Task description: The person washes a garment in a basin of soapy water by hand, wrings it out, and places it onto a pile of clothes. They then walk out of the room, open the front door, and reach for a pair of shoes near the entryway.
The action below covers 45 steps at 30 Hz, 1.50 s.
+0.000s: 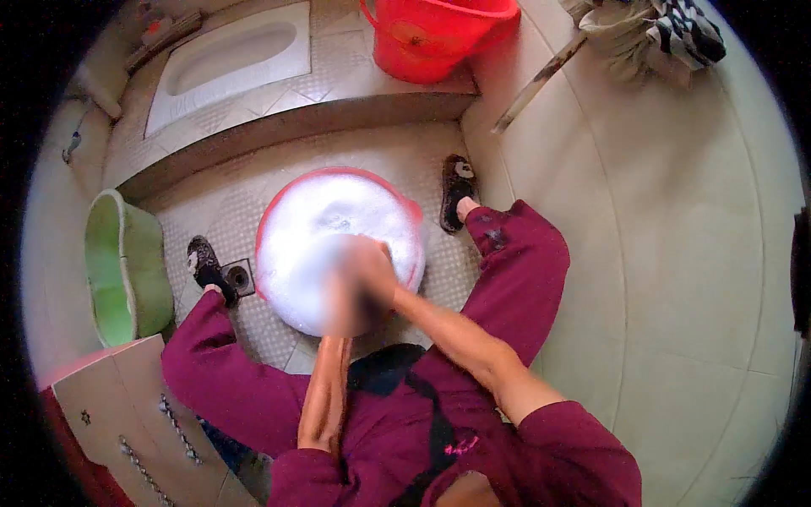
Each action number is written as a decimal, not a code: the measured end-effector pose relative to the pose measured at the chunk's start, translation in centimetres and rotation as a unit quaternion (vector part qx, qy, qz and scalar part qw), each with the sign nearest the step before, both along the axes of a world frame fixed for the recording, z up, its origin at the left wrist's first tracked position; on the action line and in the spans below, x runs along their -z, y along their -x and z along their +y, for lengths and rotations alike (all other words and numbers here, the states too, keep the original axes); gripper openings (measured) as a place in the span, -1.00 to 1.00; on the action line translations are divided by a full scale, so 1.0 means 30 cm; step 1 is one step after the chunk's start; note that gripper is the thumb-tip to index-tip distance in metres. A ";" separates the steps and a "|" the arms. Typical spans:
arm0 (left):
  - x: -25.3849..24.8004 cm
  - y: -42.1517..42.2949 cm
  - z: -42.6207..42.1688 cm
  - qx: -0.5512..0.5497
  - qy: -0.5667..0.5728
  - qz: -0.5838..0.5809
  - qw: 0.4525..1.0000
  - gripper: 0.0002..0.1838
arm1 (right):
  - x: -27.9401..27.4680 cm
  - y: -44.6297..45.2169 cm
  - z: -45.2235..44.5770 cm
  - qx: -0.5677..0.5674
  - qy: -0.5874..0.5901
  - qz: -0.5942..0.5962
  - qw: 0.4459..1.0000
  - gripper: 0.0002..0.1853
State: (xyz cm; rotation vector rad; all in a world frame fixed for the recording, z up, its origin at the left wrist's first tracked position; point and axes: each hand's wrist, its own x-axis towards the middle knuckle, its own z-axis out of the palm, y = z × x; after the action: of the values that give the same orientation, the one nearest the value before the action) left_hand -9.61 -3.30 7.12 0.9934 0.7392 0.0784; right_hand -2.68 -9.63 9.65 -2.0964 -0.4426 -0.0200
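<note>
A round red-rimmed basin point(389, 182) full of white suds point(304, 211) sits on the floor between my feet. Both hands are together over the near part of the basin. My left hand point(340, 291) is smeared by blur, and its fingers do not show. Beside it, my right hand point(372, 269) reaches in from the right, also blurred. A dark patch point(369, 311) shows just below the hands; I cannot make out what it is or whether either hand holds it.
A green tub point(148, 270) stands at the left, near a floor drain point(239, 277). Behind the basin, a raised step point(296, 127) carries a squat toilet point(173, 106) and a red bucket point(414, 46). A cabinet point(127, 397) is at lower left; cloths point(688, 38) hang at upper right.
</note>
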 end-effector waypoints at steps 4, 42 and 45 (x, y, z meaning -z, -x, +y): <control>-0.034 -0.035 -0.016 0.048 0.013 0.031 0.998 -0.65 | -0.078 -0.083 -0.062 0.030 -0.043 0.177 0.983 -0.74; -0.253 -0.029 0.318 0.176 -0.225 -0.104 0.953 -0.83 | 0.055 -0.156 -0.231 -0.320 -0.020 0.077 0.944 -0.67; -0.178 -0.019 0.354 0.174 -0.213 -0.068 0.959 -0.82 | -0.051 -0.145 -0.208 -0.276 -0.110 0.343 0.891 -0.81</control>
State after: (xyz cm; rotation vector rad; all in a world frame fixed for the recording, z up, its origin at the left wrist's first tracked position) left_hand -9.05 7.33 12.45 1.5031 0.4166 -0.0009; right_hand 1.66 -15.86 11.17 -1.5525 -0.5442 0.9307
